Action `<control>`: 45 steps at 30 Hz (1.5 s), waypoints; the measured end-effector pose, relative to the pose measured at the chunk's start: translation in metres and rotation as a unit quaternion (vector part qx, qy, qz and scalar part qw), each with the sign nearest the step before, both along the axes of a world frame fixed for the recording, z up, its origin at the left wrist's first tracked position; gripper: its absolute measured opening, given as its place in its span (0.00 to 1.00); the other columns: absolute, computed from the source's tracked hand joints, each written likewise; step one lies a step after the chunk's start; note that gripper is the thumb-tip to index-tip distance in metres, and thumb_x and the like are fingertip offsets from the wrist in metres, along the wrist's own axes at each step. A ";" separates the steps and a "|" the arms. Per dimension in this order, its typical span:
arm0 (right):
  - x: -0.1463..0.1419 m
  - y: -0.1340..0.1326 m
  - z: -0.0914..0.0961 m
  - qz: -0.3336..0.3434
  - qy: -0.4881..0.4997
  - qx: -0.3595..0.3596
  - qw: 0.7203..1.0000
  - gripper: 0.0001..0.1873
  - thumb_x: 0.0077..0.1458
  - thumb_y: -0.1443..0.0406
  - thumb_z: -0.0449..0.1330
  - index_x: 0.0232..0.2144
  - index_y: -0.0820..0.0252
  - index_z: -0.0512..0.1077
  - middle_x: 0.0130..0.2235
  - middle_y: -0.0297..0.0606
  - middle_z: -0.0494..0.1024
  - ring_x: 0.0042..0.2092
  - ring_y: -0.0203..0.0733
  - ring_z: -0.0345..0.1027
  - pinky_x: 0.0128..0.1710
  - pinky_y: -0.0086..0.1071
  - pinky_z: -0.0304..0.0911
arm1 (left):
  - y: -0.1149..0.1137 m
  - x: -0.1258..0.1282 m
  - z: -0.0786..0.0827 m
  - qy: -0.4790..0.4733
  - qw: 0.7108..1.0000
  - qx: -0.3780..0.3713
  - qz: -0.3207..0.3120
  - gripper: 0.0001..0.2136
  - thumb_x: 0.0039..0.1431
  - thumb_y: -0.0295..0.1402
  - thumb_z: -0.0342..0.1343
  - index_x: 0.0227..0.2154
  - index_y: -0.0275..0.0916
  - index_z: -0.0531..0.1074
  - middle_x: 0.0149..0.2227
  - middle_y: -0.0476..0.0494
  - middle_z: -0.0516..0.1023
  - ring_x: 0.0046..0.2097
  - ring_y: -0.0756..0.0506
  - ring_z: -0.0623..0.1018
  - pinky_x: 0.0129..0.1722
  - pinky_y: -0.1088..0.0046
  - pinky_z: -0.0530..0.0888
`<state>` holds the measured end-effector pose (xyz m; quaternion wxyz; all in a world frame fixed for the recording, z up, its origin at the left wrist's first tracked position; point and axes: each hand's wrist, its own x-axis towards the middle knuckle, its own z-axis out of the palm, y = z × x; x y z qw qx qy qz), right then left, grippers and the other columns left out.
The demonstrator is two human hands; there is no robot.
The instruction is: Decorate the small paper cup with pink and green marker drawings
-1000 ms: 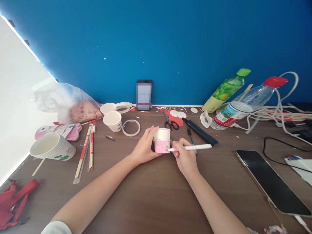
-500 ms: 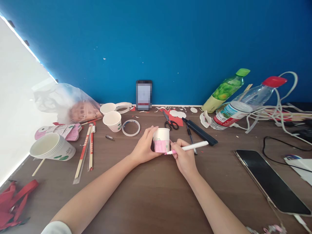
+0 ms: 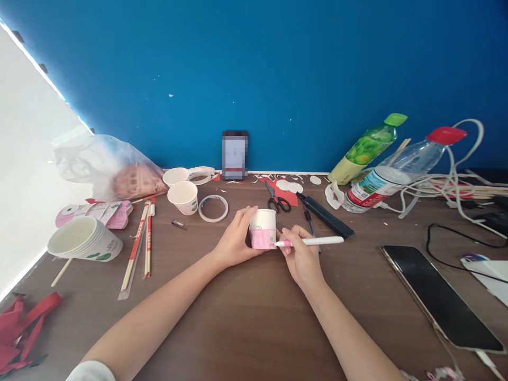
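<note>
A small white paper cup (image 3: 263, 226) stands upright on the brown table (image 3: 246, 317), its lower half coloured pink. My left hand (image 3: 235, 241) wraps its left side and holds it steady. My right hand (image 3: 300, 254) grips a white marker (image 3: 317, 241) whose pink tip touches the cup's lower right side.
Black scissors (image 3: 278, 200), a tape ring (image 3: 213, 207), two empty cups (image 3: 183, 197), a cup stack (image 3: 85, 241) and chopsticks (image 3: 142, 241) lie left and behind. Two bottles (image 3: 367, 145) and white cables (image 3: 448, 182) sit at the right. A dark phone (image 3: 438, 296) lies near right; another phone (image 3: 234, 154) leans on the wall.
The marker tip dipped to the cup's base and has come back up a little along its right side. The left hand and cup have stayed put.
</note>
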<state>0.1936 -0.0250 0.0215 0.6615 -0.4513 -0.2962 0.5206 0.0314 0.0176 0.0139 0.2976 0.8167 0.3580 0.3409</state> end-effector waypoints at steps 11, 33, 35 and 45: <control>0.002 -0.002 -0.009 -0.012 -0.084 0.005 0.996 0.22 0.47 0.63 0.65 0.12 0.57 0.57 0.12 0.26 0.59 0.19 0.30 0.50 0.22 0.29 0.46 | 0.000 0.000 -0.001 -0.001 1.000 -0.004 -0.001 0.43 0.48 0.35 0.67 0.63 0.44 0.47 0.62 0.34 0.58 0.66 0.32 0.60 0.61 0.52 0.66; 0.008 0.003 -0.001 -0.015 -0.022 0.018 0.999 0.23 0.37 0.59 0.73 0.12 0.58 0.62 0.15 0.26 0.65 0.21 0.30 0.56 0.24 0.27 0.53 | 0.001 0.000 -0.005 -0.023 0.999 0.038 -0.012 0.44 0.44 0.33 0.69 0.60 0.43 0.47 0.67 0.27 0.52 0.69 0.33 0.55 0.65 0.46 0.57; 0.007 0.003 -0.001 -0.013 -0.033 0.017 0.999 0.23 0.38 0.59 0.73 0.12 0.58 0.62 0.15 0.27 0.65 0.21 0.30 0.56 0.24 0.28 0.53 | 0.001 0.000 -0.005 -0.024 0.999 0.038 -0.009 0.44 0.44 0.34 0.69 0.60 0.43 0.47 0.67 0.27 0.51 0.68 0.33 0.56 0.65 0.46 0.58; 0.006 0.004 -0.002 -0.025 -0.074 0.014 0.997 0.22 0.41 0.60 0.71 0.12 0.58 0.61 0.15 0.28 0.66 0.21 0.31 0.57 0.25 0.29 0.54 | 0.001 0.000 -0.003 -0.026 0.999 0.033 -0.012 0.44 0.43 0.33 0.70 0.59 0.43 0.48 0.67 0.27 0.51 0.68 0.33 0.56 0.65 0.47 0.59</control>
